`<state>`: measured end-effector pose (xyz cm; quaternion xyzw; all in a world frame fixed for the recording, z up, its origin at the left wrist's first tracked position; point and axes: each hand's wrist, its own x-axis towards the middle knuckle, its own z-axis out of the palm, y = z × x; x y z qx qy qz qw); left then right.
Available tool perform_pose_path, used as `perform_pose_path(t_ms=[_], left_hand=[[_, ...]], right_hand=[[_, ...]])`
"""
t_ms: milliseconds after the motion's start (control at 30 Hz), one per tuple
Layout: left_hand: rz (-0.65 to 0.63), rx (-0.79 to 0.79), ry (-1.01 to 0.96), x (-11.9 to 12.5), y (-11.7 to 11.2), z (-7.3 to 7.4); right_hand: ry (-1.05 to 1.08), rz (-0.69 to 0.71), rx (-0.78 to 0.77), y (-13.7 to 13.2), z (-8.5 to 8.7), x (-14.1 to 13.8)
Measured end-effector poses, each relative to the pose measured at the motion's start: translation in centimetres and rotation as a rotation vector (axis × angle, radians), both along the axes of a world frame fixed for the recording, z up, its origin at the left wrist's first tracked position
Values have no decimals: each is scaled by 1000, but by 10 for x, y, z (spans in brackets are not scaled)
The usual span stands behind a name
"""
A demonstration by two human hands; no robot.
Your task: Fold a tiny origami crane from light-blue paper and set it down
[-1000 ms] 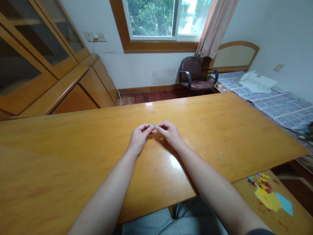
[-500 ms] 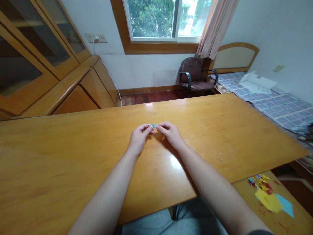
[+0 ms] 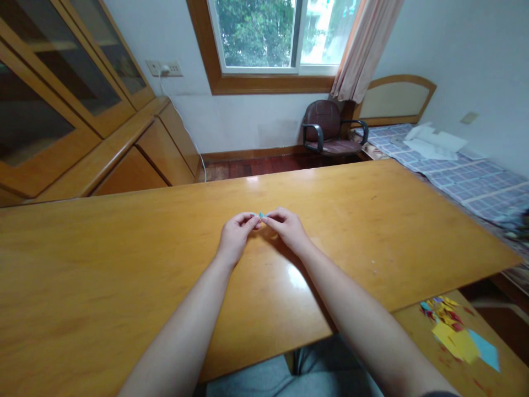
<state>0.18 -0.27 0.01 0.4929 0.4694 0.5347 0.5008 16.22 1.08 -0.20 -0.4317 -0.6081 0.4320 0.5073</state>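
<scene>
**Small blue piece [image 3: 260, 215], pinched at centre of frame**

Bottom edge: grey trousers [image 3: 252, 383], close to the table's near edge.

Lower right: side surface [image 3: 421, 331] with a heap of small coloured pieces [image 3: 444, 310], a yellow sheet [image 3: 457, 342] and a pale blue sheet [image 3: 484, 352] partly beneath the yellow. Probably set here for easy reach with the right arm.

Centre, from the left: left hand [image 3: 236, 234], thumb and forefinger closed on one side of the blue piece; other fingers curled inward. Centre, from the right: right hand [image 3: 288, 229], thumb and forefinger closed on the opposite side. Presumably a fingertip grip because too small for a full hand, and two-sided for steadiness and fine control.

Position of blue piece: directly between the facing fingertips, just beyond the thumbs, with only a tiny part visible. Exact shape: too small to tell. Probably paper, judging by colour and by the sheets at lower right. Apparently held just above the wooden tabletop [image 3: 124, 264].

Upper left: glass-fronted cabinet [image 3: 115, 132]. Upper right of centre: dark red armchair [image 3: 326, 127]. Right: bed with checked cover [image 3: 458, 179]. Top centre: window [image 3: 256, 38], with pink curtain [image 3: 370, 49] alongside.
</scene>
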Motion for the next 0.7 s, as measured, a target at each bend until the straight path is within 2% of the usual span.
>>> perform_pose_path(t_ms=[333,700], left_hand=[[0,-28,-53,1,0,-1],[-17,-15,-60,-3,-4,7]], right_hand=[[80,28,-55,-3,5,1],[24,50,18,-5,8,4]])
